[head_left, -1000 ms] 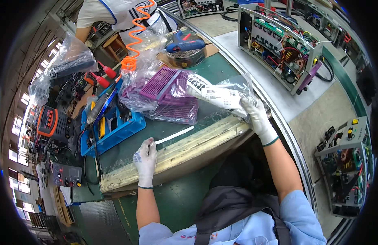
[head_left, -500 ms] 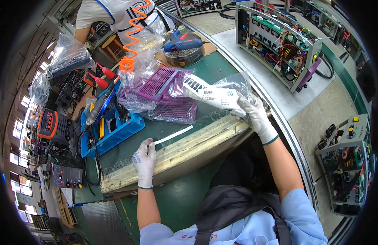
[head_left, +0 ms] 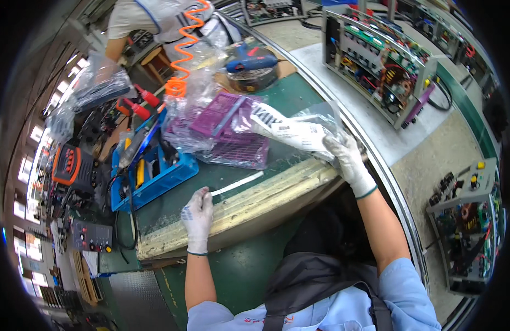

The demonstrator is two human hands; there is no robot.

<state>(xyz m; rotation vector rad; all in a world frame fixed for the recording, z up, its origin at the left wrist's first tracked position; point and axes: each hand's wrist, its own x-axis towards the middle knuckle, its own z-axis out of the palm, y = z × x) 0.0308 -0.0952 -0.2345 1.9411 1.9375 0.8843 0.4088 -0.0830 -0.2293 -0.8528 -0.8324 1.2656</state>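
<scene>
My left hand (head_left: pixel 198 216), in a white glove, is at the near edge of the green workbench with its fingers closed on the end of a narrow white strip (head_left: pixel 237 183). The strip runs off to the right over the bench top. My right hand (head_left: pixel 347 157), also gloved, grips a clear plastic bag (head_left: pixel 302 131) by its right end, thumb on top. White printed labels show in or on the bag; its other contents I cannot make out. Purple slotted panels (head_left: pixel 224 116) in clear wrapping lie just left of the bag.
A blue tool bin (head_left: pixel 169 179) stands left on the bench. Behind are a blue glue gun (head_left: pixel 252 62) on a round tin, an orange coiled hose (head_left: pixel 180 55) and a co-worker (head_left: pixel 167 22). Opened machines (head_left: pixel 376 66) stand to the right. The bench has a worn padded edge (head_left: pixel 249 207).
The view has shifted slightly, so the bench and its things sit a little farther right. Both hands keep their holds; the bag's left end is slightly lower.
</scene>
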